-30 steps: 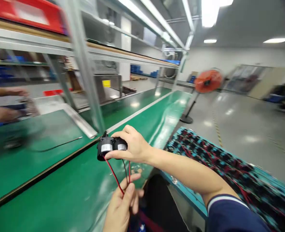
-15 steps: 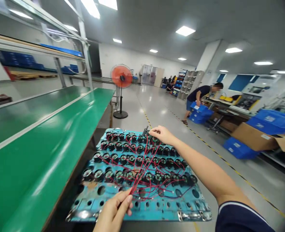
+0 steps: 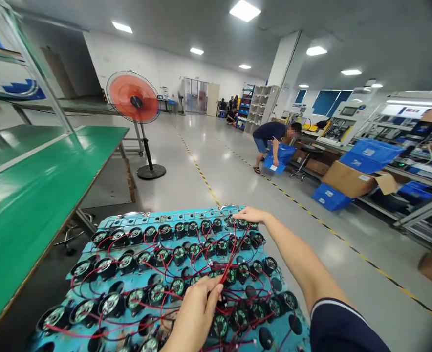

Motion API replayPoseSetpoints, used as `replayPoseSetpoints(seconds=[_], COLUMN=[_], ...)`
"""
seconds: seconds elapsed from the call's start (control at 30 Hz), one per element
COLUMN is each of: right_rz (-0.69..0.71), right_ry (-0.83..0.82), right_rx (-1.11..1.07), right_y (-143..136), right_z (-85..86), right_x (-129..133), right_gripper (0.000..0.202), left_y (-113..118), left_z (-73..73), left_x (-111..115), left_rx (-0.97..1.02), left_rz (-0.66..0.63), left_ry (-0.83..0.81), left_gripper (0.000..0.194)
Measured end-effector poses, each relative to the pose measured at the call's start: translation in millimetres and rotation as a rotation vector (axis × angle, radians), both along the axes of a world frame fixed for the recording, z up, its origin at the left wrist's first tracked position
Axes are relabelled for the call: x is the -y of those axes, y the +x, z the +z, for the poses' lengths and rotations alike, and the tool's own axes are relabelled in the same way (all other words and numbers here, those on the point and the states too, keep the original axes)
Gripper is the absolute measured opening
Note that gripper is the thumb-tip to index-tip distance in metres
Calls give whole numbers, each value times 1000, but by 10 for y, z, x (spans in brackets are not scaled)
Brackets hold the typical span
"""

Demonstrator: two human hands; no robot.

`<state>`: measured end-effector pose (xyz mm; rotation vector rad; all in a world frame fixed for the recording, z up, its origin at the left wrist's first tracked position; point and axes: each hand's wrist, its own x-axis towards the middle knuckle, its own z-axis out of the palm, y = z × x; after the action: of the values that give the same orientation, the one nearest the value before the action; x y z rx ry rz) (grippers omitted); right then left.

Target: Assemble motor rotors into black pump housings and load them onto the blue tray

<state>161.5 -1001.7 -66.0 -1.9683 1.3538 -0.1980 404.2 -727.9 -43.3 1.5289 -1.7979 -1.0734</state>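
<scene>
A blue board (image 3: 128, 270) carries rows of round black parts (image 3: 143, 259) with green insides and thin red wires. My left hand (image 3: 197, 308), low in the middle of the view, pinches a bundle of red wires (image 3: 232, 259) above the board. The wires run up and away towards the far right edge of the board. There my right hand (image 3: 251, 215) rests over the back row of black parts, its fingers bent down at one of them. Its fingertips are partly hidden, so its grip is unclear.
A green-topped table (image 3: 54, 181) runs along the left. Beyond it stands an orange fan (image 3: 133, 100). On the right are blue bins (image 3: 372, 154), a cardboard box (image 3: 348, 180) and workbenches. A person (image 3: 270, 137) bends over a blue bin; others sit farther back.
The view has shifted right, and more of the board now shows nearer to me. Both hands have moved over it, the left still holding the wires. The person at the right has lowered a blue bin.
</scene>
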Motion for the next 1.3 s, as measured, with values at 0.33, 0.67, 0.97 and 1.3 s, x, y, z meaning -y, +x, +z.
replayPoseSetpoints(seconds=[0.33, 0.67, 0.97, 1.3], right_rz=[175, 147, 42, -78], right_ry=[196, 200, 182, 36], right_rx=[-221, -126, -10, 36], right_y=[219, 159, -54, -89], right_z=[-476, -576, -724, -911], right_x=[514, 679, 693, 587], right_gripper=[50, 35, 42, 39], left_y=[-22, -83, -182, -195], left_z=[-143, -212, -291, -391], left_x=[395, 545, 645, 642], left_rx=[9, -98, -122, -147], left_rz=[-46, -3, -13, -13], left_ry=[25, 97, 132, 144], left_gripper=[41, 41, 40, 41])
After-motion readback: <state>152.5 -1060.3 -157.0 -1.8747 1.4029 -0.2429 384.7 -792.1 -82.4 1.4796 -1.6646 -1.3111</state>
